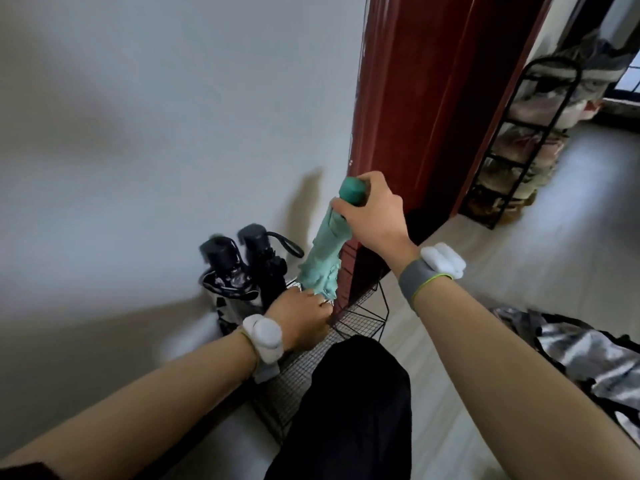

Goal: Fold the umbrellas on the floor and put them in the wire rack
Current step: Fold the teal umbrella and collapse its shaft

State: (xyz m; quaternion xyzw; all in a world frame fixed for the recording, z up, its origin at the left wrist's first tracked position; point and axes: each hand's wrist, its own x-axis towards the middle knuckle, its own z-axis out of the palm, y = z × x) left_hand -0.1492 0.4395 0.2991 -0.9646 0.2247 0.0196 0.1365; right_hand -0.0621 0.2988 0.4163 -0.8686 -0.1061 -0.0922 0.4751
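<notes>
A folded teal umbrella (323, 252) stands tilted over the black wire rack (363, 315), handle end up. My right hand (372, 211) grips its dark green handle. My left hand (301, 315) holds the lower end of the teal canopy at the rack's rim. Two folded dark umbrellas (242, 268) stand handle-up in the rack against the white wall, left of the teal one. An unfolded silver and black umbrella (581, 351) lies on the floor at the right.
A dark red door frame (415, 109) rises just behind the rack. A black shoe shelf (519, 143) stands beyond the doorway at the right. My black-clad knee (353, 403) is in front of the rack. Pale floor stretches to the right.
</notes>
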